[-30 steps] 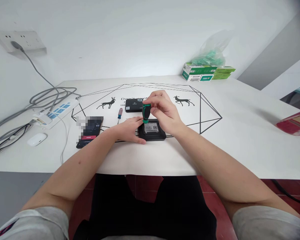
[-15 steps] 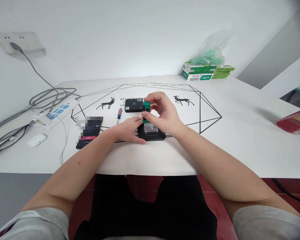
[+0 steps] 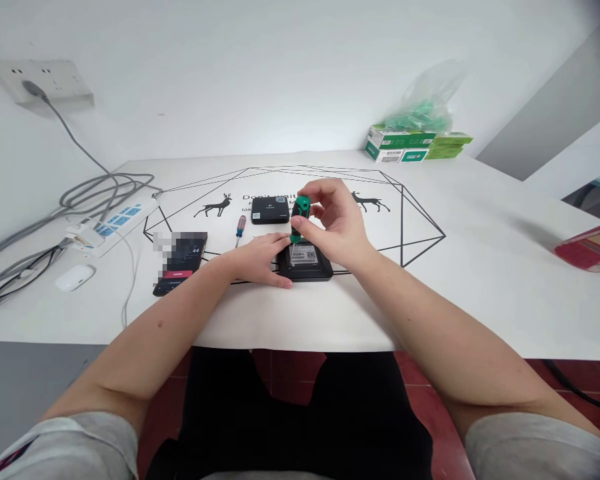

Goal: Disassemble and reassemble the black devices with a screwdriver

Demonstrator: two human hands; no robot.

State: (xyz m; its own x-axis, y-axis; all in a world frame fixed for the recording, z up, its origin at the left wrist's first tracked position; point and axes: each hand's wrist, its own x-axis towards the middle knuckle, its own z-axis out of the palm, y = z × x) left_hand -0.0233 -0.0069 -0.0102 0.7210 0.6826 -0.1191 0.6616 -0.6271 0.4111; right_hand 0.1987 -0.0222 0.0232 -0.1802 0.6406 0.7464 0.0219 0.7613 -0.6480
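Observation:
In the head view my right hand [image 3: 337,223] is closed around the green and black handle of a screwdriver [image 3: 301,212]. Its thin shaft slants down toward the left part of a black hard drive enclosure [image 3: 320,270]. A hard drive with a white label [image 3: 305,255] lies in that enclosure. My left hand [image 3: 263,259] grips the enclosure's left side, thumb along the front edge and fingers at the back; its fingertips sit close to the shaft. Just behind lies a flat black cover [image 3: 270,211] with small stickers. Where the screwdriver tip touches is too small to make out.
Left of the cover lies a second screwdriver [image 3: 241,228] with a clear reddish handle. Further left are a phone [image 3: 185,257], a white earphone case [image 3: 75,277], glasses [image 3: 25,275] and a power strip [image 3: 123,220] with cables. Green boxes [image 3: 405,141] stand at the back right; a red package [image 3: 593,247] lies far right.
My right hand has shifted slightly right with the screwdriver, whose handle now leans to the right and shows its shaft. More of the drive's label is visible. My left hand stays on the enclosure.

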